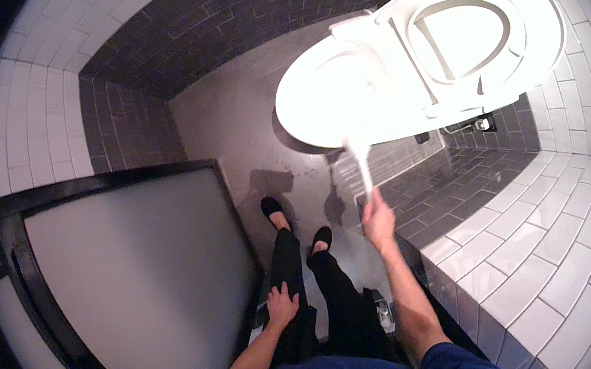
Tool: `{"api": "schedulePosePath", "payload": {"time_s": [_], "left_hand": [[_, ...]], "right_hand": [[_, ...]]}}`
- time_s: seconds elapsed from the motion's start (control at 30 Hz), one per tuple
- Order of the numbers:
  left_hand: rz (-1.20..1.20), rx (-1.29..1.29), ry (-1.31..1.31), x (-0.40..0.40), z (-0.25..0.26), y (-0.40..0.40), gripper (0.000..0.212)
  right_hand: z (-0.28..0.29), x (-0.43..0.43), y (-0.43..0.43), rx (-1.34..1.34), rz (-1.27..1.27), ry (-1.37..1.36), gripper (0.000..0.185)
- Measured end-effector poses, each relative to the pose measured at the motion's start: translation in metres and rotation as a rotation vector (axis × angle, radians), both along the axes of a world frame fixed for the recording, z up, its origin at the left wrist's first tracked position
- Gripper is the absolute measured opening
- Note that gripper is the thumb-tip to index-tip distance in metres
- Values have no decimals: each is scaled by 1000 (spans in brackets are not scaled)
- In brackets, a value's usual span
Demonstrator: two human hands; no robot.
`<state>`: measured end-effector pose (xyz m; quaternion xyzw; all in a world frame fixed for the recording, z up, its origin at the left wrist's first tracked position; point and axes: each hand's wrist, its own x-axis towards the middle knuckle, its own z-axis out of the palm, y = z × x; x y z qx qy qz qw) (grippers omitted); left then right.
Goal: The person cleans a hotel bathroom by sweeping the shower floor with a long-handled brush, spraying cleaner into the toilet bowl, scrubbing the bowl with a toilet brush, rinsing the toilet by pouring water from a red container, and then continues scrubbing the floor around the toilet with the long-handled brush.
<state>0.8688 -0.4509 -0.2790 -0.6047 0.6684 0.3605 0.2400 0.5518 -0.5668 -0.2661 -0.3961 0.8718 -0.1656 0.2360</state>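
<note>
My right hand (379, 221) grips the handle of a white cleaning brush, likely a toilet brush (364, 166). Its blurred head is at the near rim of a white toilet (311, 93); glare hides whether it touches. The toilet seat (517, 26) is raised, and the bowl's inside is washed out by bright light. On my dark trouser leg near the knee lies my left hand (282, 307), fingers spread and holding nothing.
A door with a frosted panel (139, 259) and dark frame (110, 180) stands at the left. Tiled walls (534, 250) enclose the stall. A small white fitting with a cord (481, 125) is beside the toilet. Wet spots mark the grey floor (228, 106).
</note>
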Motion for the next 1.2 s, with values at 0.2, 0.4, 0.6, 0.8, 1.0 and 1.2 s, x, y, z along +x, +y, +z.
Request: {"api": "schedulePosePath", "payload": {"time_s": [0.2,0.4,0.6,0.8,1.0,1.2], "left_hand": [[-59,30,18,-9,-4,-38,58],[-105,32,74,-22,-12,-99,56],[-145,114,111,-10,-14,-142,52],[-192,218,149,-5,-22,-167,50],[-204,253,141,6,-22,-188,40],[-357,236,184,-14,-16,-196,38]], "right_hand": [[-12,47,-119,11,151,-110,44],[-29,-74,-231,70,97,315,50],[7,-142,-161,191,41,529,58],[76,-89,-24,384,-176,467,51],[193,-95,-77,-169,-611,294,35],[258,-224,-173,-196,-480,630,33]]}}
